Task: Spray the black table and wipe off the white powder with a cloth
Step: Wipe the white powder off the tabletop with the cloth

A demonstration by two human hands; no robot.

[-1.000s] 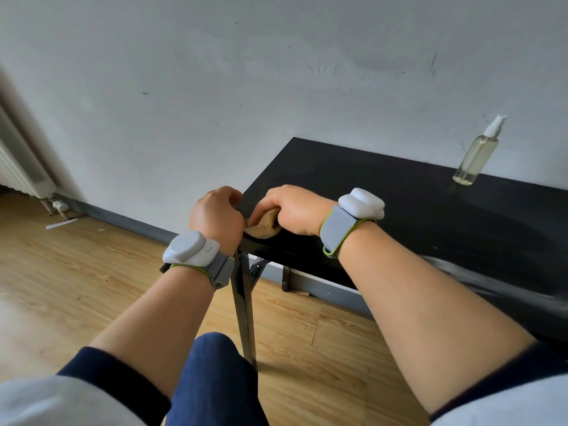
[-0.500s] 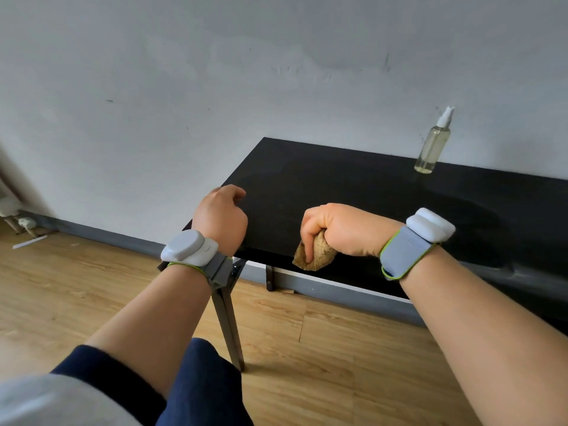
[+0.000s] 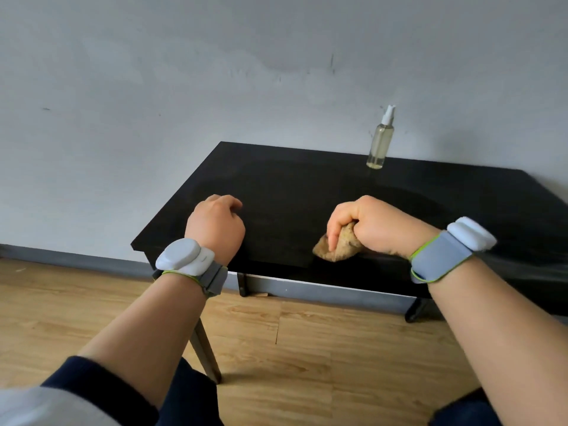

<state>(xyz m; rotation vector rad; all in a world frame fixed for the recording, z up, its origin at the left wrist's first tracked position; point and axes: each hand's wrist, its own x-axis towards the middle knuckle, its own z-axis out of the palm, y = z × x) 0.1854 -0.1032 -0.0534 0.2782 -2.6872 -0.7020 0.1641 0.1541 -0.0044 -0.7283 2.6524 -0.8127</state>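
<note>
Black table (image 3: pixel 292 192) — right hand (image 3: pixel 375 226) grips cloth (image 3: pixel 338 247); left hand (image 3: pixel 215 226) curled, empty.

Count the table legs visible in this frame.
3: one near-left leg below the left forearm, one back leg under the black table, one at right. A fourth may be hidden.
</note>
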